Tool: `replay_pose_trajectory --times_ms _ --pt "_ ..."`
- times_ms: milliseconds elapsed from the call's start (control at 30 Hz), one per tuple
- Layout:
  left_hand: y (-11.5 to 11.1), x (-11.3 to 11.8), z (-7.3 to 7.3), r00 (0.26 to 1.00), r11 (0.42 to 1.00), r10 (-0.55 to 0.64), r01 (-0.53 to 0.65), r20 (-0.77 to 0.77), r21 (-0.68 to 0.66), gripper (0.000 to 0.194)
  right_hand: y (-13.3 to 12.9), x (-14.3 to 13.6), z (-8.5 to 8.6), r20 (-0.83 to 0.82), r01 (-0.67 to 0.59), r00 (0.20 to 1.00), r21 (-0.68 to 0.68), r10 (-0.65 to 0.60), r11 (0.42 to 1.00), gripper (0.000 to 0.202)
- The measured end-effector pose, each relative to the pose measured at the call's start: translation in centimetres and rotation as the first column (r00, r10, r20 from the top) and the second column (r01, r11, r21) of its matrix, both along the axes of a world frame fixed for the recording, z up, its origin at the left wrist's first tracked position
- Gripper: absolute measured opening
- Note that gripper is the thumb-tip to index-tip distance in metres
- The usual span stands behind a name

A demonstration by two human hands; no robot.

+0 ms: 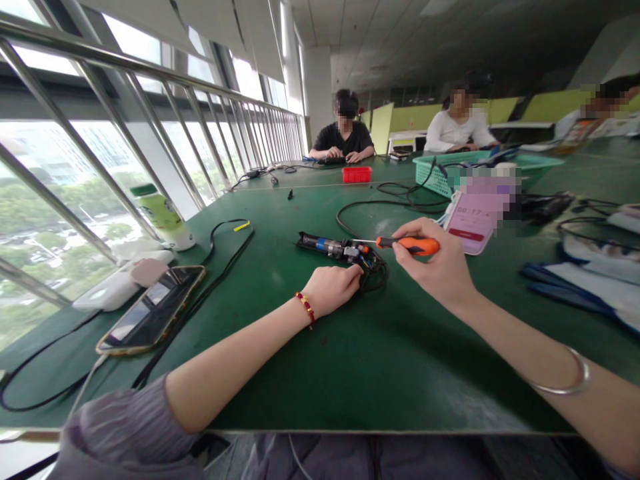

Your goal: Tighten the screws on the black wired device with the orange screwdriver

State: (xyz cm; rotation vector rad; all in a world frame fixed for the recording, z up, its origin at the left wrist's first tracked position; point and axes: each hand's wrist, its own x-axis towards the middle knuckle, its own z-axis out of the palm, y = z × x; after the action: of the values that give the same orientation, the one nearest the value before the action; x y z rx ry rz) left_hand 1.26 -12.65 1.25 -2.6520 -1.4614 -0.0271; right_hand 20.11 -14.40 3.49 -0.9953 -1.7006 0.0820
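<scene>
My right hand (pixel 434 259) is closed around the orange and black handle of a screwdriver (pixel 407 245). Its thin shaft points left, over a black cylindrical device (pixel 330 248) with a blue band, exposed inner parts and small coloured wires. Whether the tip touches a screw there is too small to tell. My left hand (pixel 334 288), fingers bent together, presses on the near right end of the device, which lies on the green table (pixel 350 373). A black cable (pixel 384 277) loops beside that end.
A phone (pixel 155 310), a white case (pixel 113 283) and a green bottle (pixel 165 217) lie or stand at left. Ahead are a red tray (pixel 357 175) and a green basket (pixel 430 175). A pink-screened phone (pixel 470 217) leans at right, near gloves (pixel 590 287). Other people sit across the table.
</scene>
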Motion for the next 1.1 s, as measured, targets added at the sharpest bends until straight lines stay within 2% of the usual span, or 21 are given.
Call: replay_pose_trajectory --times_ms 167,433,600,700,767,833,967,1033,1100 --pt "-0.04 0.02 0.03 1.000 1.000 0.001 -0.001 -0.003 0.002 0.033 0.21 -0.09 -0.27 0.060 -0.023 0.998 -0.016 0.024 1.000 0.004" --pt "0.17 -0.07 -0.27 1.000 1.000 -0.014 0.014 -0.001 0.021 0.034 0.34 -0.16 -0.38 0.058 -0.036 0.997 -0.068 0.040 0.997 0.005" --pt "0.25 -0.13 -0.36 1.000 1.000 -0.019 0.019 0.011 0.015 0.034 0.28 -0.08 -0.33 0.060 -0.045 0.997 -0.142 0.054 0.989 0.018" --pt "0.34 -0.18 -0.48 1.000 0.999 -0.024 0.023 0.016 0.022 0.034 0.24 -0.14 -0.35 0.034 -0.044 0.998 -0.089 0.047 0.995 0.018" --pt "0.36 -0.19 -0.52 1.000 0.999 -0.023 0.023 0.015 0.022 0.035 0.26 -0.22 -0.41 0.020 -0.059 0.998 -0.047 0.060 0.997 0.028" --pt "0.33 -0.16 -0.48 1.000 1.000 -0.020 0.020 0.012 0.020 0.035 0.28 -0.27 -0.47 0.020 -0.052 0.998 -0.064 0.054 0.997 0.034" --pt "0.17 -0.05 -0.27 1.000 1.000 -0.012 0.012 0.001 0.014 0.035 0.23 -0.32 -0.47 0.059 0.034 0.998 -0.173 -0.025 0.984 0.021" --pt "0.11 -0.02 -0.19 1.000 1.000 -0.010 0.010 0.004 0.012 0.035 0.21 -0.38 -0.42 0.049 0.023 0.999 -0.148 -0.016 0.989 0.018" --pt "0.10 0.00 -0.17 1.000 1.000 -0.008 0.008 0.008 0.009 0.035 0.22 -0.45 -0.39 0.023 -0.021 0.999 -0.085 0.023 0.996 0.027"
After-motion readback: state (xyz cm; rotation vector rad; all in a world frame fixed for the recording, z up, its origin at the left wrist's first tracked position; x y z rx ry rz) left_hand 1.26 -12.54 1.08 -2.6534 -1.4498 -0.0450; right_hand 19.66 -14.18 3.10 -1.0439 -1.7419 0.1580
